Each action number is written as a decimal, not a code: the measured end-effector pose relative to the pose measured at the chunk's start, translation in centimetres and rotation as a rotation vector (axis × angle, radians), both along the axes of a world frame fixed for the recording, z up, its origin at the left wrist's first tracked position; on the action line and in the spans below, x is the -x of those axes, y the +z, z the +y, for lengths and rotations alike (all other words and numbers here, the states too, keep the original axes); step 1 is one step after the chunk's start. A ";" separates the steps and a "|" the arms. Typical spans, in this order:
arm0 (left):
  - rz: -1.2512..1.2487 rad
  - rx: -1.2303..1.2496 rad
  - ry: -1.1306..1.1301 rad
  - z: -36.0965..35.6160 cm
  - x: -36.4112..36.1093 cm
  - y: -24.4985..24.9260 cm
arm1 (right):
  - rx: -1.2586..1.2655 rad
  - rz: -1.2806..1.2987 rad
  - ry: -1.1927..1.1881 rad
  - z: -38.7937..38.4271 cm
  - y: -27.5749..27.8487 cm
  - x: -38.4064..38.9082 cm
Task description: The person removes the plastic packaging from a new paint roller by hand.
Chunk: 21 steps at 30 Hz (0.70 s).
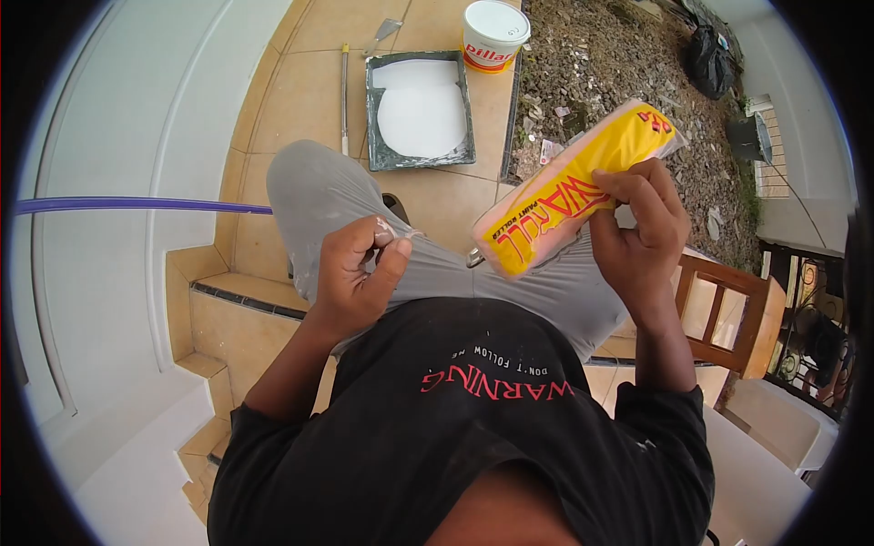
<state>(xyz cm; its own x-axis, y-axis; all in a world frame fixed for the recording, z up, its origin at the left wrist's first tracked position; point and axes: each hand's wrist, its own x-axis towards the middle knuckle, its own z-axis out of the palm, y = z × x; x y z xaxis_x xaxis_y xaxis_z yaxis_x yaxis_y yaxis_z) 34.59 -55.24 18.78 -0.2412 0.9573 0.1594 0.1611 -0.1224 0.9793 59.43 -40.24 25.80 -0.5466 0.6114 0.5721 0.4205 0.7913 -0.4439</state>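
Pinched in my right hand [642,232] is a paint roller [569,196] in a yellow printed plastic wrapper, tilted over my right thigh. A bit of its metal frame shows at the lower left end. My left hand [360,273] is closed in a pinch above my left knee, apart from the roller. A thin pale scrap sticks out between its thumb and forefinger; I cannot tell what it is. White smears mark those fingers. In front of my knees lies a dark paint tray [371,118] holding white paint [421,114].
A white paint bucket [494,36] with a lid stands behind the tray. A thin stick [345,100] and a putty knife [382,35] lie nearby on the tiles. A purple pole [146,206] extends from the left. Gravel ground [601,73] and a wooden chair [728,314] are at right.
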 end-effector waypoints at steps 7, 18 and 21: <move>0.275 0.074 -0.121 4.4 -1.6 3.1 | 0.039 -0.144 -0.076 -1.2 -1.4 -0.3; 0.422 0.158 -0.299 7.3 -4.8 2.3 | 0.191 -0.245 -0.091 -2.3 -4.4 -0.9; 0.437 0.044 -0.271 6.1 -6.6 2.9 | 0.238 -0.254 -0.130 -2.4 -4.8 -1.2</move>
